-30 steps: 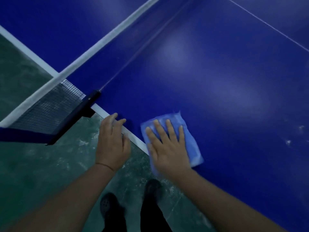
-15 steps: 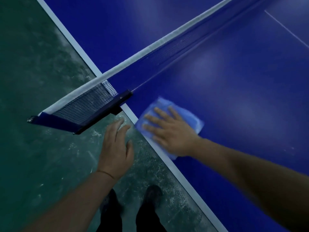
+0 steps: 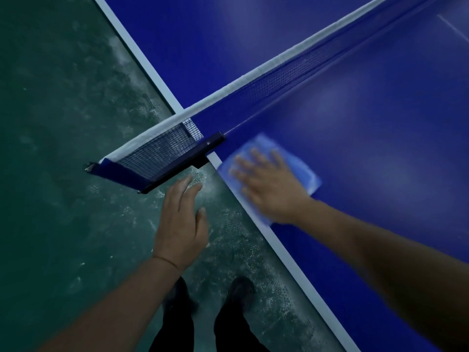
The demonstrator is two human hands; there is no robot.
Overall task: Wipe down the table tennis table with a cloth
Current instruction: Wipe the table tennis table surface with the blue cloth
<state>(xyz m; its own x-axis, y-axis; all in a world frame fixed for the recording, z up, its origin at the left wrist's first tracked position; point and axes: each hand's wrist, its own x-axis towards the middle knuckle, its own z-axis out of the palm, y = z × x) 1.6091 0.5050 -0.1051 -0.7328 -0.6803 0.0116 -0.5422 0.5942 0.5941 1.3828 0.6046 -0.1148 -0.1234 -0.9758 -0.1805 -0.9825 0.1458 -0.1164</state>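
Blue cloth [image 3: 302, 168] lies at the table [image 3: 380, 123] side edge beside the net clamp [image 3: 205, 148], pressed flat by the right hand [image 3: 271, 191]; overhanging, it could slip off or snag. Left hand [image 3: 181, 224] hangs relaxed, empty.

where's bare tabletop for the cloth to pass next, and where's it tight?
Free: the blue table right of the cloth, bordered by the net above and the white edge line below. Also bare: the far half beyond the net. Tight: the corner where the right hand presses the cloth beside the net clamp. Left hand hangs off-table over the floor.
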